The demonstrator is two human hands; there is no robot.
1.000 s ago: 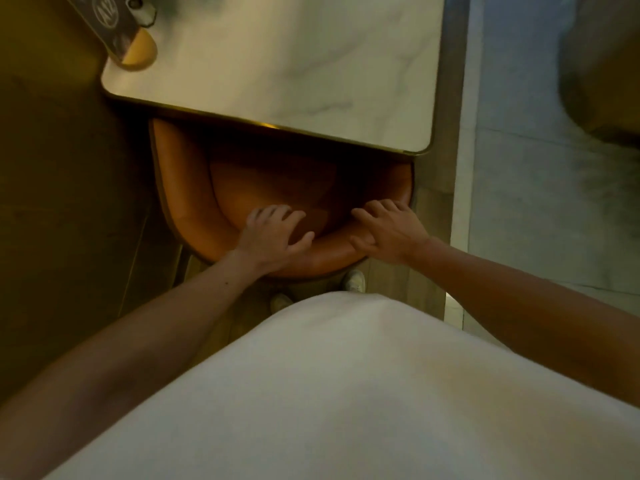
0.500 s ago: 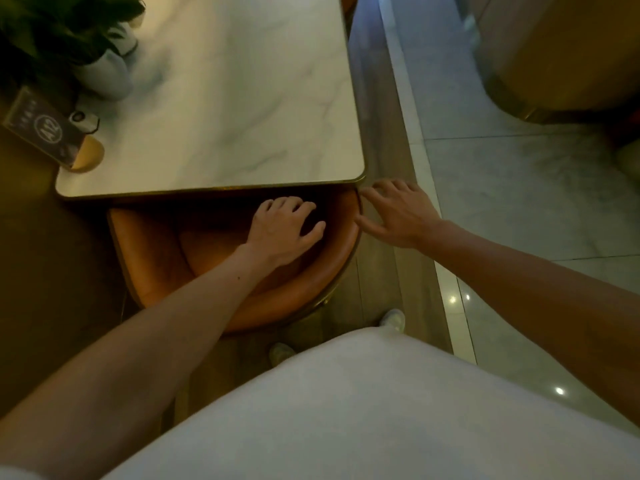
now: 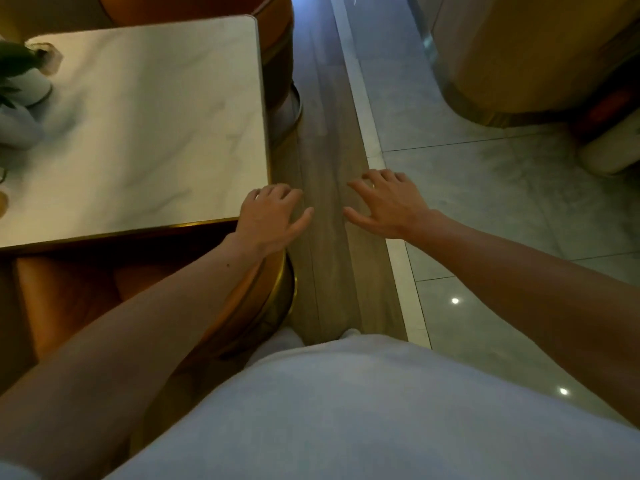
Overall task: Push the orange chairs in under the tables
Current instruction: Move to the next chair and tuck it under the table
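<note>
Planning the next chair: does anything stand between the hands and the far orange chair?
Nothing visible does: the floor strip runs bare from the left hand and right hand up to the chair, with the table alongside.

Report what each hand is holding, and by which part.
Nothing is held. The left hand hovers open at the corner of the table, above the orange chair. The right hand is spread open over the floor.
</note>
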